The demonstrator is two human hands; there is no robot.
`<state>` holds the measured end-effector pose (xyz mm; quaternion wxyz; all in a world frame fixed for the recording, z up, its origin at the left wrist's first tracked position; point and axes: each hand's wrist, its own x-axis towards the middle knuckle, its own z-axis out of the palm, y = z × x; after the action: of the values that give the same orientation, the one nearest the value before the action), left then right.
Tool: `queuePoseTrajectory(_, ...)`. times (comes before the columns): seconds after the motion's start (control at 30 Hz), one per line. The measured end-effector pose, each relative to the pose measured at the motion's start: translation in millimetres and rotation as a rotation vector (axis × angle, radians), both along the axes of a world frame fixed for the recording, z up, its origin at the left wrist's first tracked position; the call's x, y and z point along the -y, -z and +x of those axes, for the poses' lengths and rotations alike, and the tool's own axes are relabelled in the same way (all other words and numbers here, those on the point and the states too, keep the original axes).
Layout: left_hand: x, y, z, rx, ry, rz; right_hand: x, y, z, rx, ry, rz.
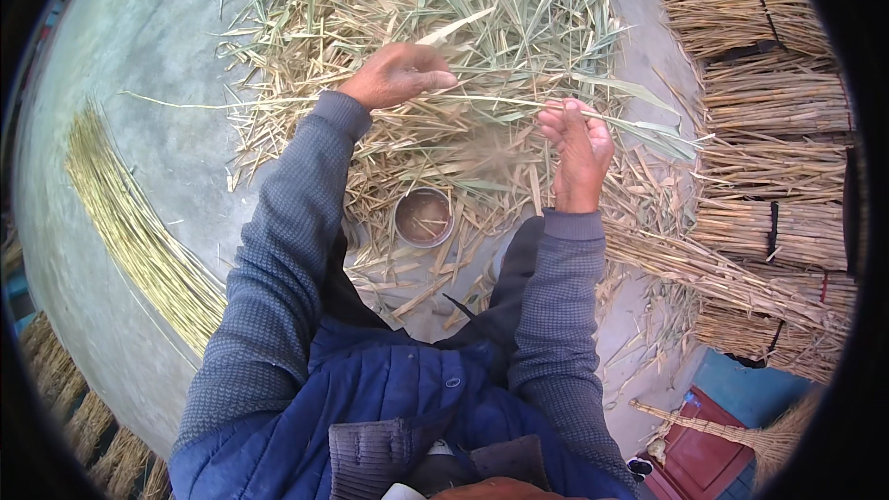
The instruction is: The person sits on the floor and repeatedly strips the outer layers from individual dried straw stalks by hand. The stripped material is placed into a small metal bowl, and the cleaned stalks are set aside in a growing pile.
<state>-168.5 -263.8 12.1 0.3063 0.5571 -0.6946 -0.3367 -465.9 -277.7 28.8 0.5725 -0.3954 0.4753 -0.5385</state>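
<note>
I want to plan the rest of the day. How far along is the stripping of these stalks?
Done, it seems: a fan of clean yellow stalks lies on the ground at the left. In hand: the left hand and right hand hold one leafy stalk between them. Left: a big heap of leafy stalks lies ahead, so much work seems to remain.

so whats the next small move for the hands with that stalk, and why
Probably pull the left hand leftward along the stalk while the right hand pinches it: leaves still cling past the right hand, and stripped stems lie bare at left.
</note>
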Motion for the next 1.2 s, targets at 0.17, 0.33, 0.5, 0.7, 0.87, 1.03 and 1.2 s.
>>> queuePoseTrajectory(0.17,-6,-4,-13,-0.069,0.053,0.134,2,3,5,0.073,0.015,0.006)
queuePoseTrajectory(0.33,-11,-1,-15,-0.052,0.112,0.044,2,4,12,0.145,0.045,0.064)
queuePoseTrajectory(0.5,-14,-5,-20,-0.094,0.060,0.103,-6,2,24,0.081,-0.217,0.016)
queuePoseTrajectory(0.7,-18,-11,-27,-0.017,0.073,0.024,-13,2,36,0.020,-0.255,0.001)
queuePoseTrajectory(0.87,-21,-12,-28,-0.012,0.060,0.059,-12,3,37,-0.009,-0.248,0.012)
queuePoseTrajectory(1.03,-24,-8,-29,0.031,0.080,-0.009,-12,18,36,-0.039,-0.286,-0.040)
queuePoseTrajectory(1.2,-39,-8,-1,0.214,-0.033,-0.231,-10,27,32,-1.046,-0.142,-0.428)
